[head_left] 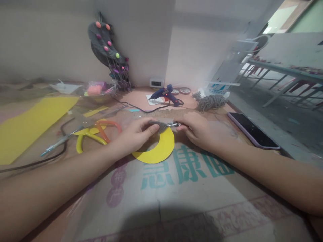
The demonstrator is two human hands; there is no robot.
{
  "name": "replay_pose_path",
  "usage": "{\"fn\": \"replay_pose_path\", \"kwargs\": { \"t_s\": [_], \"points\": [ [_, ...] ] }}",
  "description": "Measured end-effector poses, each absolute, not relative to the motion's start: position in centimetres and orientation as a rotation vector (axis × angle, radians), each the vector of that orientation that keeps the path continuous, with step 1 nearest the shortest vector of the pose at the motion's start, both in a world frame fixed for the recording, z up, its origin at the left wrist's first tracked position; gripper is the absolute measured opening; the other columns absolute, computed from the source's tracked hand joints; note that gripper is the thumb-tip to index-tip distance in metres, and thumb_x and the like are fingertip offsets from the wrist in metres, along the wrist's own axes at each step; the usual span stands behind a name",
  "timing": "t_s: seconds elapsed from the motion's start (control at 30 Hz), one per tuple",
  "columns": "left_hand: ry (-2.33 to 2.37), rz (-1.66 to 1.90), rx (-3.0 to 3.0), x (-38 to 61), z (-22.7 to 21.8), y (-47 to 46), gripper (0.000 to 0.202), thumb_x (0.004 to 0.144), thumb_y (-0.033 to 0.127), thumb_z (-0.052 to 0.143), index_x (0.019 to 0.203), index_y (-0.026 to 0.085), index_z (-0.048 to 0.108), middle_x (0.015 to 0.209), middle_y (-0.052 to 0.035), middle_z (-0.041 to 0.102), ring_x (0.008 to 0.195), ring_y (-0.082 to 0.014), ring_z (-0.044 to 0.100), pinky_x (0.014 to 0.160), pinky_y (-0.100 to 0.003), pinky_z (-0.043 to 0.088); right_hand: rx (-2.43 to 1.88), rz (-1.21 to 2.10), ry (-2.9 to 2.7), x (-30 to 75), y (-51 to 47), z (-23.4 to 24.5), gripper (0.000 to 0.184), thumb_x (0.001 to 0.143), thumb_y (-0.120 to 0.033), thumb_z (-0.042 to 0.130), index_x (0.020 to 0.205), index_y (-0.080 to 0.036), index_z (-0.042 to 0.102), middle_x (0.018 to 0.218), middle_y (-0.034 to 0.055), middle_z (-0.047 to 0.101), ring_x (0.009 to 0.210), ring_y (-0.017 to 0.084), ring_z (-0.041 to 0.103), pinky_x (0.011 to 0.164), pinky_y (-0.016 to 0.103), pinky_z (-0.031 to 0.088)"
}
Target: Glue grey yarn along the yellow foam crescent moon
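L hand (140, 132) pinches yellow curved pc. (165, 148) w/ grey yarn (161, 125). R hand (195, 129) grips sm. silvery item (174, 124) by yarn.

Pale wall (146, 40) partly in shadow, grey floor (290, 129), long grey table (282, 70) at right.

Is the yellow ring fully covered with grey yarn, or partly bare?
Partly bare: the yellow ring shows plain yellow on its near side; grey yarn lies by the left hand.
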State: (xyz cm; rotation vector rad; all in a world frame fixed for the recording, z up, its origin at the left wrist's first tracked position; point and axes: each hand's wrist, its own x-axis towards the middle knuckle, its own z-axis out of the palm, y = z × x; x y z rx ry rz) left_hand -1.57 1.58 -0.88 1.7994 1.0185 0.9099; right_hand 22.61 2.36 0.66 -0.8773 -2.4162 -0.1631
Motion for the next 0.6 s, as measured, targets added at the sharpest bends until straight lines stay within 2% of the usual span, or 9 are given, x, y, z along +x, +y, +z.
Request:
{"fn": "replay_pose_path", "kwargs": {
  "t_s": [0.2, 0.6],
  "points": [
    [1.032, 0.903, 1.77, -1.43, -0.83, 1.5, 0.03, 0.089, 0.042, 0.056, 0.1, 0.016, 0.066, 0.064, 0.0015, 0.059, 0.057, -0.0116, 0.051, 0.057, -0.023, 0.042, -0.826, -0.158, -2.395, 22.87, 2.84, 0.04, 0.046, 0.101, -0.047, 0.036, 0.104, -0.015, 0.068, 0.093, 0.0113, 0.072, 0.084, 0.023, 0.063, 0.076, 0.034, 0.047],
    [1.035, 0.903, 1.783, -1.4, -0.79, 1.56, 0.028, 0.089, 0.042, 0.055, 0.096, 0.016, 0.066, 0.063, 0.0011, 0.059, 0.057, -0.0118, 0.052, 0.054, -0.022, 0.042, -0.857, -0.072, -2.367, 22.89, 2.74, 0.17, 0.04, 0.1, -0.043, 0.042, 0.105, -0.014, 0.068, 0.096, 0.012, 0.071, 0.09, 0.023, 0.064, 0.08, 0.035, 0.048]
  ]
}}
